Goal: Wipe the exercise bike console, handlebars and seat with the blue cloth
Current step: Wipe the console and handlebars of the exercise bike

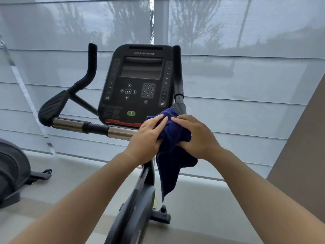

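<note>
console (139, 83) top reads "STAR TRAC". Numbers 24–40 run down its right column, 12–21 down the left. Keypad (148, 90) digits too small.

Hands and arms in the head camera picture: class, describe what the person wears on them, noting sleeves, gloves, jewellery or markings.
Both forearms are bare up to the picture's lower edge, with no sleeves in view. The left hand and right hand wear no gloves. No watch or wristband shows on either wrist. A small pale glint at a finger of the right hand could be a ring, but it is too small to tell. No markings are visible.
</note>
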{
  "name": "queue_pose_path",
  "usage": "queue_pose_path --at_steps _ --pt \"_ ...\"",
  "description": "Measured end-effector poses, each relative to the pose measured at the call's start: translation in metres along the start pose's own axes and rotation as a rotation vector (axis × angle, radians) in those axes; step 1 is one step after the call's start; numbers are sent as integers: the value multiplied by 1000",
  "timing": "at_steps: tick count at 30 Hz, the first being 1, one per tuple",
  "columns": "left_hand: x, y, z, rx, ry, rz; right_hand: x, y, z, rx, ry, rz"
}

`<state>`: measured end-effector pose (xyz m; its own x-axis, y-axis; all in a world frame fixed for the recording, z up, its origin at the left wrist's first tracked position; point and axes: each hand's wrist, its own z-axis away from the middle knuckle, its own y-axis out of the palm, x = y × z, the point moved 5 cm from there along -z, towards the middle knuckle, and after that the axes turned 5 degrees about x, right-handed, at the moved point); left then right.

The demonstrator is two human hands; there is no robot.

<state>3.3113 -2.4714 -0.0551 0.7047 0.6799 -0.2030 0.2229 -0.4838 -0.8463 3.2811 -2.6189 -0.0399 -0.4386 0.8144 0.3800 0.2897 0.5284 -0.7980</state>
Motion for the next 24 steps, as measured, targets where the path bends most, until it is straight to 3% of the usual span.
queue_pose_path --at_steps 4,8,10,13,15,17,20,24 --pt "-6 -15 -8 -68 -27 75 3 -19 -9 -122 -149 -15" --pt "-14 -36 -22 -251 -82 71 3 -44 -32 -282 -297 114" --pt "-16 -39 -27 -284 -102 0 -6 -47 -44 -242 -263 190" --pt "-18 -25 -31 -158 -99 -131 -23 -25 -48 26 -107 74" --pt "-15 -9 -30 -52 -75 -117 -23 -9 -41 75 -66 -96" --pt "-11 -2 -27 9 -69 6 -18 5 -39 33 -69 -155" --pt "0 -6 -23 -21 -109 243 -13 23 -47 -77 -73 -34" --pt "17 -11 -28 -121 -183 146 -14 35 -63 -164 -130 108"
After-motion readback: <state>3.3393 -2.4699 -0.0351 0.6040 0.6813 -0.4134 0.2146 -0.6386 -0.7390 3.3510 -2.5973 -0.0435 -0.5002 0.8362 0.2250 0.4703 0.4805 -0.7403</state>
